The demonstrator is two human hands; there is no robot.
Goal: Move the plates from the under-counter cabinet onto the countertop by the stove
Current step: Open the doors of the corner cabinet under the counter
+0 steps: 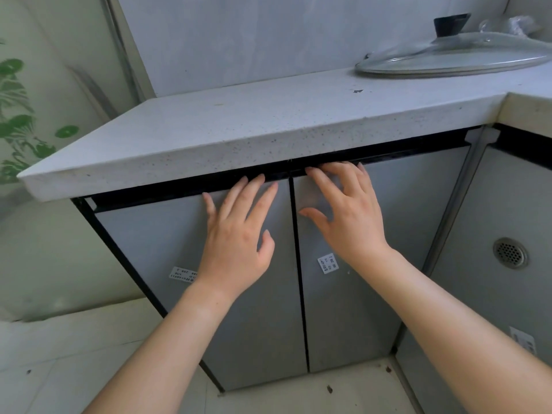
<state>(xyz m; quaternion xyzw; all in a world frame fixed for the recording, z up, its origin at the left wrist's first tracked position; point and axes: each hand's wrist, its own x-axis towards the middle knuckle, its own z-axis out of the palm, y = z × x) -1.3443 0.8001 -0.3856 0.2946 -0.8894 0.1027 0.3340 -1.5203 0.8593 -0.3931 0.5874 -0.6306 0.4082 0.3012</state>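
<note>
The closed cabinet doors (257,279) are hiding whatever sits inside. The fingertips (337,168) of both hands are disappearing into the dark gap under the worktop (239,127). The glass lid (454,55) is running off the right edge. Print on the door stickers (328,263) is staying too small to read.

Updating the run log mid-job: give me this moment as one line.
stage: opening cabinet | left hand: fingers at left door top | right hand: fingers at right door top | doors: shut | plates: unseen | countertop: glass lid

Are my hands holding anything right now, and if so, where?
Nothing is held. Both hands are open: the left hand lies against the left cabinet door, the right hand at the right cabinet door's top edge.
</note>
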